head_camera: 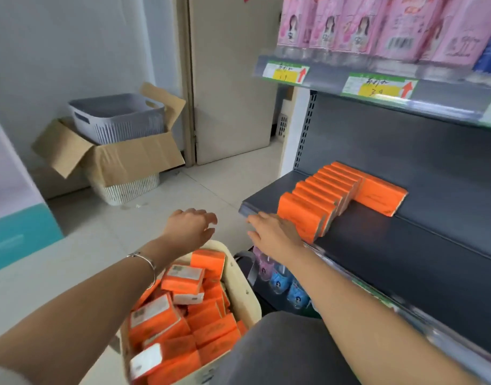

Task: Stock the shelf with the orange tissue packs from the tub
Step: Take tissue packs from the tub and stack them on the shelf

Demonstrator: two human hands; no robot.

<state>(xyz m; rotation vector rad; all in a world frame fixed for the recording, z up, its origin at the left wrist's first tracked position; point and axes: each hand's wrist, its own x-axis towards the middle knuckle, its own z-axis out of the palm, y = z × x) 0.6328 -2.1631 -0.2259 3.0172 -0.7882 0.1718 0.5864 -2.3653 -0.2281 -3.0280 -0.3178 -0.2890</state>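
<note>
Packs point(183, 282) fill the tub point(243, 290) just under the spread, empty left hand point(190, 227); flat right hand point(274, 232) lies beyond it, beside row point(322, 190).

Right hand point(274, 232) perhaps touches shelved packs point(319, 201).

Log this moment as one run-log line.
left hand open over tub | right hand open at front of orange pack row on shelf | tub holds more packs
</note>
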